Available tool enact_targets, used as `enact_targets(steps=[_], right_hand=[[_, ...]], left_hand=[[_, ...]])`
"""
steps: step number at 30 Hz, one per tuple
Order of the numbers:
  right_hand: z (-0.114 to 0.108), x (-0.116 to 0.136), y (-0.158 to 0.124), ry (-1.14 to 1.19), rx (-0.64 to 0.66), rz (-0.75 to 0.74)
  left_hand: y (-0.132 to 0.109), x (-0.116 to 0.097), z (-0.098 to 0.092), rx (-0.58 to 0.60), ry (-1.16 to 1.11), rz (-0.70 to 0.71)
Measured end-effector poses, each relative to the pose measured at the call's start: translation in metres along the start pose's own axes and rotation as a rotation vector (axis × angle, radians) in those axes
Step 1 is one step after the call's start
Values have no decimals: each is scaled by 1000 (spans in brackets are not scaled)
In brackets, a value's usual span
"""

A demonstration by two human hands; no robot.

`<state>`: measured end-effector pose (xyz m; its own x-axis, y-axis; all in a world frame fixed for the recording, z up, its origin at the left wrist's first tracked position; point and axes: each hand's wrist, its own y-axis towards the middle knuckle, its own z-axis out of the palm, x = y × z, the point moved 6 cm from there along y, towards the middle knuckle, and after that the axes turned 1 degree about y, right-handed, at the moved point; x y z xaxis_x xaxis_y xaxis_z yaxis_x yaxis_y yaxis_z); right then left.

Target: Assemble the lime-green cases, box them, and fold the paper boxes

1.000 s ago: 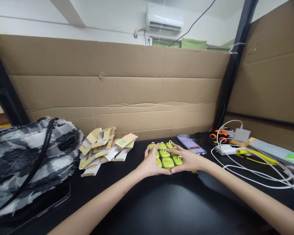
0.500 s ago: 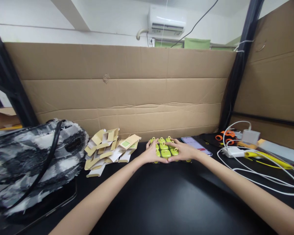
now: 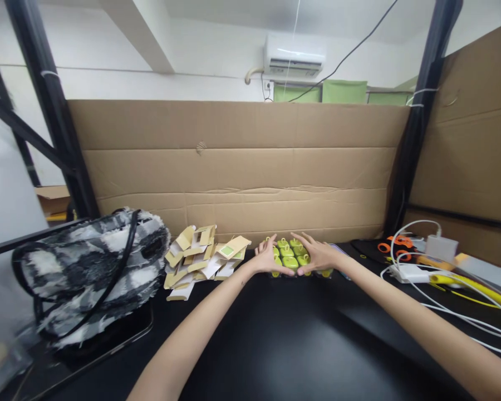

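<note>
A tight cluster of lime-green rounded cases, each with a small loop on top, stands in rows near the back of the black tabletop. My left hand is at the cluster's left side, thumb stretched along the front and fingers spread. On the opposite side is my right hand, its fingers raised and apart, its thumb low at the front right. Both thumb tips come close together before the front row. Whether either hand touches the cases cannot be made out. Some cases at the sides are partly hidden by the hands.
Left of the cluster lies a pile of opened small cardboard boxes. A shaggy black-and-white bag sits farther left. White cables and a charger, orange-handled scissors and a phone lie right. A cardboard panel closes the back.
My hands have spread apart from the green cases, with the right fingers lifting off the top. The camera view has shifted, so everything sits farther right in it.
</note>
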<state>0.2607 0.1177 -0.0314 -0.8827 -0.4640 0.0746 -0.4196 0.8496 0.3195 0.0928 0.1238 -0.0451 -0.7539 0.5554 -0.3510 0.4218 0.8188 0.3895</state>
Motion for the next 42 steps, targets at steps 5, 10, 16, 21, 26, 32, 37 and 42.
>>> enact_targets(steps=[5, 10, 16, 21, 26, 32, 37, 42], right_hand=[[-26, 19, -19, 6, -204, -17], [-9, 81, -62, 74, -218, -255], [23, 135, -95, 161, -103, -475], [22, 132, -96, 205, -103, -455], [22, 132, -95, 246, -97, -460], [27, 125, -94, 299, -103, -444], [32, 122, -96, 323, -57, -437], [34, 119, -99, 348, 11, -401]], left_hand=[[-11, -12, -29, -46, 96, 29], [-31, -7, -78, -114, 292, -40], [-74, 11, -97, -148, 532, -192], [-89, 26, -94, -150, 601, -199], [-99, 19, -104, -189, 545, -126], [-140, -24, -94, -180, 374, 16], [-173, -31, -65, -14, 62, 37], [-178, -2, -59, 120, -348, -11]])
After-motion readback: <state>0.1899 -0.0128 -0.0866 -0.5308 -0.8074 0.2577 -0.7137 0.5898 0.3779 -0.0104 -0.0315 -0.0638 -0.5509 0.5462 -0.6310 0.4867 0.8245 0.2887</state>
